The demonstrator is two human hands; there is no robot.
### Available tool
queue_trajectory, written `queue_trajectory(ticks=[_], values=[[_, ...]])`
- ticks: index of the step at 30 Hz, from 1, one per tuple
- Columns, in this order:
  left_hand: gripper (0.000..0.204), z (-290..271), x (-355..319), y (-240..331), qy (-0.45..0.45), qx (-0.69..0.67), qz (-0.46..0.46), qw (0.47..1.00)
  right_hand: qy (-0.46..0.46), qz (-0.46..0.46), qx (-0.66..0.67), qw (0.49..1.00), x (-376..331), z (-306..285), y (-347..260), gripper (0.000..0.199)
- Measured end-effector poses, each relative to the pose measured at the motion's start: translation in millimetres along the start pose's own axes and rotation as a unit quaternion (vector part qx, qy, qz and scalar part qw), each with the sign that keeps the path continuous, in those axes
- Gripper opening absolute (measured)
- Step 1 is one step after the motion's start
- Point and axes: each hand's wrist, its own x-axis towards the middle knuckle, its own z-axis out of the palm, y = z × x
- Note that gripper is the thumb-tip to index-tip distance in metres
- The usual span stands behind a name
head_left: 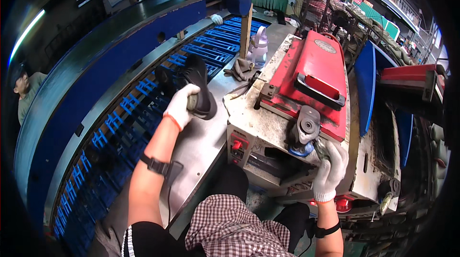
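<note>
My left hand (183, 106), in a white knit glove, grips a black shoe (200, 84) by its heel end. The shoe is held up over the metal ledge beside the conveyor, toe pointing away from me. On my right, a machine with a red lid (321, 72) has its lid down. A dark grey round latch (306, 125) sits at the lid's front, with blue material (302, 149) under it. My right hand (331, 166), also in a white glove, is closed around a worn greenish lever handle (322, 151) beside the latch; the fingers partly hide it.
A conveyor with blue racks (127, 106) runs along the left, under a blue frame (120, 43). Grey gloves (238, 70) and a clear bottle (259, 48) lie on the metal ledge (203, 156). Another red-lidded machine (407, 74) stands open at right. A person (28, 87) is at far left.
</note>
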Motion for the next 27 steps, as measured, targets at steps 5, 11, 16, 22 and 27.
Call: queue_trajectory(ticks=[5,11,16,22,27], values=[[0.016,-44.3,114.9,22.1,0.067,0.081,-0.016,0.994,0.064,0.003,0.016,0.998,-6.7,19.8,9.2,0.030],[0.076,-70.3,217.9,27.1,0.200,0.412,0.349,0.818,0.049,0.039,0.048,0.997,-27.3,19.5,24.8,0.036],[0.078,-79.6,233.3,-7.1,0.174,0.678,0.127,0.702,0.063,0.052,0.064,0.995,-28.8,25.9,24.2,0.035],[0.076,-86.0,160.5,-8.4,0.069,0.606,0.194,0.768,0.061,0.060,0.082,0.993,-33.3,23.5,29.8,0.034],[0.067,-198.6,21.7,19.9,0.416,0.661,0.321,0.536,0.053,0.053,0.054,0.996,-32.6,20.2,30.5,0.032]])
